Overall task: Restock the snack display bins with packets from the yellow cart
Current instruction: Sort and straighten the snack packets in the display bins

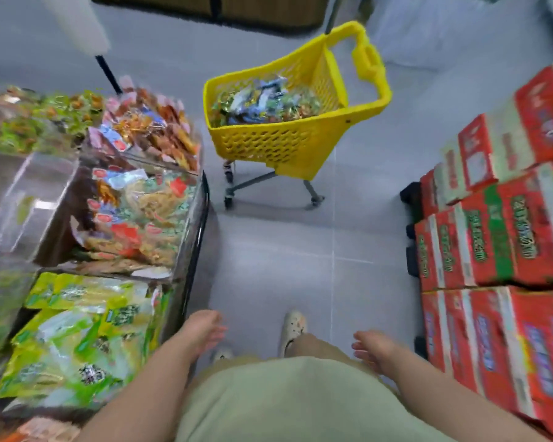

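Left hand (201, 330) and right hand (372, 347) hang spread, holding nothing; yellow cart (288, 141) ahead holds packets (262, 102).

Underfoot: pale grey tiled floor (284, 250), thin grout lines. Rt side: red-white-green printed cardboard cartons (508, 244) stacked on black plastic pallet (411, 196). Far end: dark wood-panelled unit (262, 11), blurred.

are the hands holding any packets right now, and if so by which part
Nothing is held. The left hand and the right hand both hang in front of the body with loose fingers and no packet in them. The packets lie in the yellow cart ahead.
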`<state>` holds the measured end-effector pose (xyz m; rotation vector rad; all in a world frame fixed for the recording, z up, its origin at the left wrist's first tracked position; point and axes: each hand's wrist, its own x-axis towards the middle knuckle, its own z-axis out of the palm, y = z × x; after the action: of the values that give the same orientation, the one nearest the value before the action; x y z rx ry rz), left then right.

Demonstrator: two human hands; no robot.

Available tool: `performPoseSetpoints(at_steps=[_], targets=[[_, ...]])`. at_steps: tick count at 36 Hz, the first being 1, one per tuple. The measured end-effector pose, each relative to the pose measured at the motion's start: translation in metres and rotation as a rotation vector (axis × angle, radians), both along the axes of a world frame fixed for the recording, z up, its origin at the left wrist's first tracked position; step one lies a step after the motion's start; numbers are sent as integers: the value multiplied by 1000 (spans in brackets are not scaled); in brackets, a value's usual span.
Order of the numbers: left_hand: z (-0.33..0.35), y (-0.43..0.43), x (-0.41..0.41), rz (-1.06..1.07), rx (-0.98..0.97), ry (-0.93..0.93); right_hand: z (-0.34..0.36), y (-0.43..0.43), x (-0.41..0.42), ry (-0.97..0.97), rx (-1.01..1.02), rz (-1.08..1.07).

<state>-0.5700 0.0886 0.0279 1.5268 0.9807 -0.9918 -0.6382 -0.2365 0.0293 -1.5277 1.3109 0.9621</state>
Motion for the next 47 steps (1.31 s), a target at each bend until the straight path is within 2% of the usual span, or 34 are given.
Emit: performPoseSetpoints(at_steps=[6,13,20,30,33,38,42,47], targets=[[-15,-38,43,-84,79,-36,-1,-58,56,-63,6,-86],[-10,-64,106,-190,134,-166,18,-97,151,-239,-30,-94],[-11,-62,186,-181,105,-142,6,-75,202,-201,14,-94],[-11,-28,353,-282,179,-80,-9,-26,257,-58,-32,-13],[-10,-24,391,-296,150,-100,-3,-21,295,-106,-65,15],[-14,-22,425,-275,110,-41,8,-24,366,-204,-29,-130],[-27,-20,439,-254,103,20,8,-27,430,-253,-31,-98],[-36,-25,472,-243,183,-38,3,-25,506,-284,30,-37]])
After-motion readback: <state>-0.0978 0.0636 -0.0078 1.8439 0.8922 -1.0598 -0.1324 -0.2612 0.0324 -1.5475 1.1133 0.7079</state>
